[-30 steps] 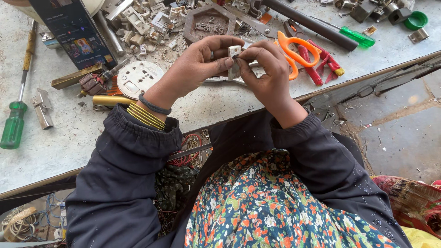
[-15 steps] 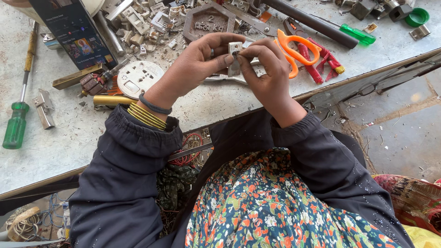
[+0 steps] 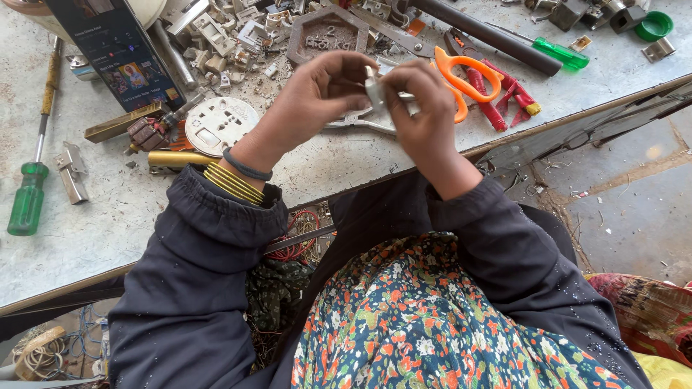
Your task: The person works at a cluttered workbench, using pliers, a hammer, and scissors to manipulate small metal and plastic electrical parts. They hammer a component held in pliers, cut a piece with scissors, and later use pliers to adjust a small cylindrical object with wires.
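A: Head view. Grip status?
B: Left hand [image 3: 317, 97] and right hand [image 3: 425, 108] both closed on a small white plastic part [image 3: 375, 90], held between them above the surface [image 3: 108, 238].
A: What's around?
B: Orange-handled scissors [image 3: 468, 72] just beside the right hand. Round white socket plate [image 3: 220, 126] near the left wrist. Green-handled screwdriver [image 3: 32, 187] well apart, far left.

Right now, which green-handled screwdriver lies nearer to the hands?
The one at the upper right, beyond the orange scissors. The other screwdriver lies far off at the left edge of the table, past the white round plate.
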